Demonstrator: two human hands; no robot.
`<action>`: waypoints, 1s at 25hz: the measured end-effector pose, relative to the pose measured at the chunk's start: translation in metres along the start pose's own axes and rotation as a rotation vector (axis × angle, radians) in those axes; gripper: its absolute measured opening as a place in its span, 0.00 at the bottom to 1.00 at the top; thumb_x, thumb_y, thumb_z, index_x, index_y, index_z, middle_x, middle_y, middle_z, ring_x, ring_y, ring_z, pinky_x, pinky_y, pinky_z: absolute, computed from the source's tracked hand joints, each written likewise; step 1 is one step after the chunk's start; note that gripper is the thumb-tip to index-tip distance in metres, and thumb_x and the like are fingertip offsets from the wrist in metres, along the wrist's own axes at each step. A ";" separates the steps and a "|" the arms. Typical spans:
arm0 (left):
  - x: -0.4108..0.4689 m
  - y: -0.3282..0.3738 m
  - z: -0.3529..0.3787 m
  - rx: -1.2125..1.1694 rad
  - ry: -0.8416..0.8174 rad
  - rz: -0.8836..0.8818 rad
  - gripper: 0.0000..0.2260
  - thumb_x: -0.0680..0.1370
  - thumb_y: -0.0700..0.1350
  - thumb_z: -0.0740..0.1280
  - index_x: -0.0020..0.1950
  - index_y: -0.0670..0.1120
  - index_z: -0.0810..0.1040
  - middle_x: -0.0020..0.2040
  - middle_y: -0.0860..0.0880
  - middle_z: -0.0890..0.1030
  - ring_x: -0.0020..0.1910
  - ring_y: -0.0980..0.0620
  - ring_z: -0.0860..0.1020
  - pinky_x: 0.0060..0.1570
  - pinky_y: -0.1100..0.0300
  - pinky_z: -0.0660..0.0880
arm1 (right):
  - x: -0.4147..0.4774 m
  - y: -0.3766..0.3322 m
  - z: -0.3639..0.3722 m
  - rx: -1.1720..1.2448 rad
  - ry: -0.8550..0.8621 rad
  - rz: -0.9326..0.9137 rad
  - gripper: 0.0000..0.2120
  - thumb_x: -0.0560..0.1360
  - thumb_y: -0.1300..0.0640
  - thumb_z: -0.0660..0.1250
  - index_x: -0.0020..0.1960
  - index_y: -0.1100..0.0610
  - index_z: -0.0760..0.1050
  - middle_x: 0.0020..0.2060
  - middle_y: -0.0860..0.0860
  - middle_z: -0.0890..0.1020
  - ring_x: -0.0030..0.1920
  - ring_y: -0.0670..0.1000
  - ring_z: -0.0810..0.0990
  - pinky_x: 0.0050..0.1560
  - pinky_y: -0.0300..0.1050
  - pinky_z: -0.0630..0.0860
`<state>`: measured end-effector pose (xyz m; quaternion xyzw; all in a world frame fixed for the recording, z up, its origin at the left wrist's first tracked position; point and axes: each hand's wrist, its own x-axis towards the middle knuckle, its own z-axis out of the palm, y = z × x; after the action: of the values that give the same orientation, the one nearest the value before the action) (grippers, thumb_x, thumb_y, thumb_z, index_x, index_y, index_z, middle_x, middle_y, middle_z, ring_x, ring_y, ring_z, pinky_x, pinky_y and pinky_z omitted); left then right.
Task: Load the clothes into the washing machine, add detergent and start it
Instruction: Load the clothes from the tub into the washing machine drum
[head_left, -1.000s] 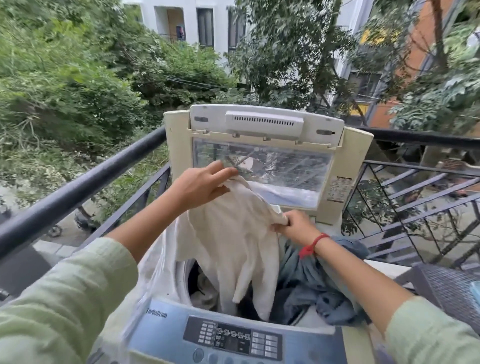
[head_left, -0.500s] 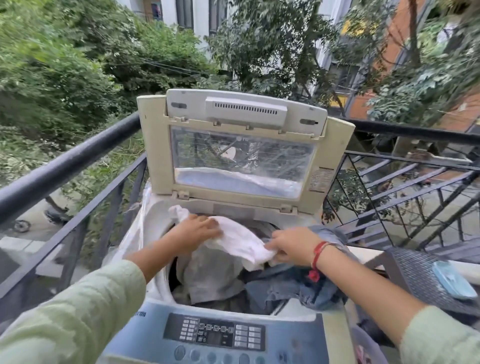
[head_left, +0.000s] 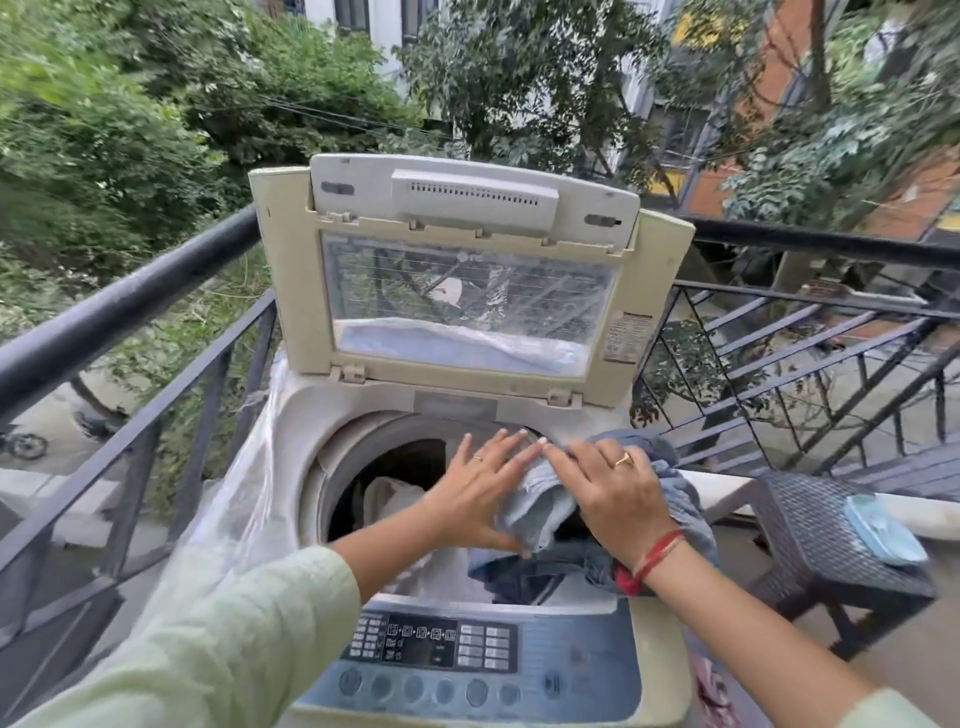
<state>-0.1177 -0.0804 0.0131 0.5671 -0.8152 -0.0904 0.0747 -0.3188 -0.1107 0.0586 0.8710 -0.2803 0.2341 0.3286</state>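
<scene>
A top-loading washing machine (head_left: 311, 415) stands on a balcony with its lid (head_left: 291, 291) raised upright. A white garment (head_left: 387, 501) lies down inside the drum. A blue-grey garment (head_left: 540, 512) is heaped over the drum's right rim. My left hand (head_left: 480, 493) presses on its left side with fingers spread, thumb under the fold. My right hand (head_left: 615, 493) lies flat on top of the same garment. Darker clothes (head_left: 524, 571) sit beneath it. The control panel (head_left: 436, 647) faces me at the front.
A black metal railing (head_left: 130, 296) runs along the left and behind the machine. A dark woven stool (head_left: 810, 530) stands to the right with a light blue object (head_left: 883, 530) on it. Clear plastic sheeting (head_left: 228, 509) hangs over the machine's left side.
The white garment was lowered from in front of the lid into the drum and let go. Both hands then moved right onto the blue-grey garment on the rim.
</scene>
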 end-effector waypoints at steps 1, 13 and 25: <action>0.009 0.011 0.001 -0.037 0.032 -0.002 0.44 0.72 0.58 0.67 0.77 0.54 0.41 0.74 0.47 0.62 0.74 0.49 0.58 0.72 0.37 0.49 | 0.002 -0.002 -0.005 -0.006 0.060 0.033 0.17 0.71 0.65 0.61 0.57 0.52 0.76 0.46 0.50 0.75 0.36 0.52 0.74 0.35 0.47 0.71; -0.011 -0.072 -0.091 0.440 0.515 0.364 0.18 0.71 0.41 0.59 0.60 0.49 0.71 0.48 0.42 0.76 0.41 0.45 0.75 0.38 0.55 0.75 | -0.024 0.037 0.029 0.769 -0.549 0.708 0.31 0.63 0.76 0.58 0.62 0.57 0.75 0.59 0.55 0.79 0.62 0.55 0.75 0.65 0.46 0.69; -0.086 -0.138 -0.071 0.564 0.468 -0.025 0.22 0.63 0.43 0.67 0.57 0.50 0.72 0.55 0.44 0.69 0.50 0.41 0.73 0.46 0.47 0.73 | 0.005 -0.020 0.080 0.163 -1.029 0.720 0.43 0.73 0.48 0.66 0.74 0.42 0.38 0.74 0.52 0.33 0.71 0.71 0.38 0.59 0.82 0.45</action>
<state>0.0538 -0.0511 0.0484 0.5806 -0.7621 0.2691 0.0990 -0.2850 -0.1563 -0.0011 0.7453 -0.6593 -0.0982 -0.0151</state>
